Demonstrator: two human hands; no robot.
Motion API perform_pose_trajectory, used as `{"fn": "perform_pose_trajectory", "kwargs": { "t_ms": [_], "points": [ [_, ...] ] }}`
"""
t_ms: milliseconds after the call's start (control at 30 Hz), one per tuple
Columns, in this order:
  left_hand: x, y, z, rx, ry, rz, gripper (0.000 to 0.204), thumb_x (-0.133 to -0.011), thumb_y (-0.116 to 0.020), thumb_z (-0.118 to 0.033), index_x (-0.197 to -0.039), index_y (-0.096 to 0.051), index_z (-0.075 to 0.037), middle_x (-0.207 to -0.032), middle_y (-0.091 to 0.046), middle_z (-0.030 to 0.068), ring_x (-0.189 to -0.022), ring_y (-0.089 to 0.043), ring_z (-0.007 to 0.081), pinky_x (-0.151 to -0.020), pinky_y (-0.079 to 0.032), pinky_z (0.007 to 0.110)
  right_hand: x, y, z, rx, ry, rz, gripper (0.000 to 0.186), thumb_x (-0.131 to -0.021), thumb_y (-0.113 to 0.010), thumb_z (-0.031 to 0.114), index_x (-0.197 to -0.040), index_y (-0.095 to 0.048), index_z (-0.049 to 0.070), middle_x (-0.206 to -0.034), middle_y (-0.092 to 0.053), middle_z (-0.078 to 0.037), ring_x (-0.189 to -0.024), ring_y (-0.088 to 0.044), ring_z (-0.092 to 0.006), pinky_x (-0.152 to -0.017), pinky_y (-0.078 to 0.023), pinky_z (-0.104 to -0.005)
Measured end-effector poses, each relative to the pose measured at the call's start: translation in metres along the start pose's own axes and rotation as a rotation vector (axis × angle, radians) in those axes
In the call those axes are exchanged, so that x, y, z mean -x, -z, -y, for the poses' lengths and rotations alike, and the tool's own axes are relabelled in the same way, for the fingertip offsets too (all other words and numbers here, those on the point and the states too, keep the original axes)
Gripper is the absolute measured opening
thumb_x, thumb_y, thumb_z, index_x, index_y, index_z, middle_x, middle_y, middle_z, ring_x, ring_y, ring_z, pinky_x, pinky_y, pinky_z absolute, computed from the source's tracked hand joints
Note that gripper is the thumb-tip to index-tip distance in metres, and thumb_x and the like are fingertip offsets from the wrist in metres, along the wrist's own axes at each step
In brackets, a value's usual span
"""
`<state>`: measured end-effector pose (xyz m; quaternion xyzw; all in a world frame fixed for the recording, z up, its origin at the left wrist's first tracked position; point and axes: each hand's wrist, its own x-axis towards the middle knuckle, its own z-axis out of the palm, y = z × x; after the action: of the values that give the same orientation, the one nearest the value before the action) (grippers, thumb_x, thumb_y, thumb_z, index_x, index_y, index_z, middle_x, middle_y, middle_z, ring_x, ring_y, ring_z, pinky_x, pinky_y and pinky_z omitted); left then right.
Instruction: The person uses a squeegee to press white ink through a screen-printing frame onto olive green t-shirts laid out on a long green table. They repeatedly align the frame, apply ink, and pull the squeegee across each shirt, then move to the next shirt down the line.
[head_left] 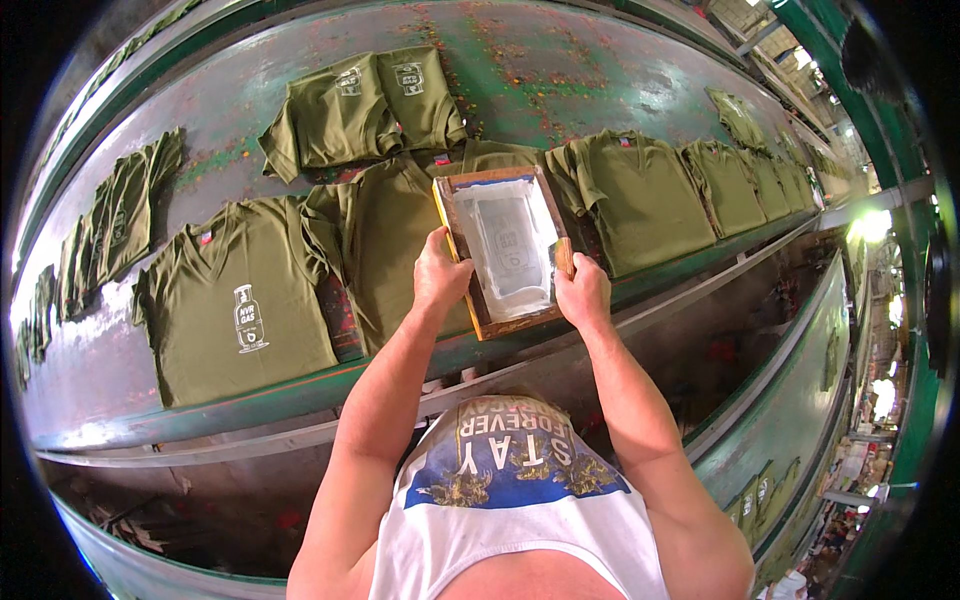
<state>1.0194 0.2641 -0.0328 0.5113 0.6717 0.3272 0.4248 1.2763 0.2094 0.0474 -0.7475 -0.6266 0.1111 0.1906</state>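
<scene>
A wooden-framed printing screen [505,215] with white ink on its mesh sits over an olive T-shirt [380,260] on the long table. My left hand [440,268] is closed on the screen's left side. At the screen's right side, my right hand [582,285] is closed round a short wooden handle [565,258], apparently a squeegee's; whether it also grips the frame is unclear. To the left lies another olive T-shirt [185,330] with a white printed design. Folded-looking shirts with similar prints [330,120] lie behind the screen.
The sloped, paint-speckled table [520,80] runs across the view, with several olive shirts [650,220] in rows left and right. Its green front edge and metal rail [130,445] cross before me. Another long table [790,400] with shirts stands below at right.
</scene>
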Motion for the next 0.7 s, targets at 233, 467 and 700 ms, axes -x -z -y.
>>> {"fn": "perform_pose_trajectory", "kwargs": {
  "t_ms": [233,467,700],
  "points": [
    [0.007,0.01,-0.014,0.034,0.079,0.044,0.084,-0.082,-0.082,-0.015,-0.162,-0.056,-0.006,-0.117,-0.076,0.0216,-0.108,-0.076,0.0337,-0.096,-0.061,0.046,0.011,-0.009,0.012,-0.126,0.023,-0.045,0.024,-0.092,-0.074,0.016,-0.088,-0.059,-0.002,-0.088,-0.069,-0.027,-0.087,-0.07,-0.0507,-0.075,-0.052,-0.057],
    [0.013,0.019,-0.028,0.082,0.206,0.084,0.083,-0.079,-0.084,-0.014,-0.158,-0.06,-0.006,-0.126,-0.08,0.0255,-0.111,-0.081,0.0369,-0.102,-0.062,0.046,-0.014,-0.03,0.0,-0.818,-0.184,0.239,0.015,-0.098,-0.071,0.007,-0.11,-0.076,-0.001,-0.1,-0.077,-0.006,-0.09,-0.071,-0.0133,-0.082,-0.056,-0.0357],
    [0.02,0.016,-0.036,0.03,0.167,-0.035,0.082,-0.079,-0.084,-0.012,-0.158,-0.061,-0.005,-0.108,-0.082,0.0202,-0.089,-0.082,0.0311,-0.092,-0.064,0.044,-0.1,-0.036,0.013,-1.023,0.008,0.352,0.022,-0.102,-0.069,-0.001,-0.124,-0.075,-0.003,-0.115,-0.078,-0.005,-0.102,-0.071,-0.0128,-0.094,-0.057,-0.0333]
  ]
}}
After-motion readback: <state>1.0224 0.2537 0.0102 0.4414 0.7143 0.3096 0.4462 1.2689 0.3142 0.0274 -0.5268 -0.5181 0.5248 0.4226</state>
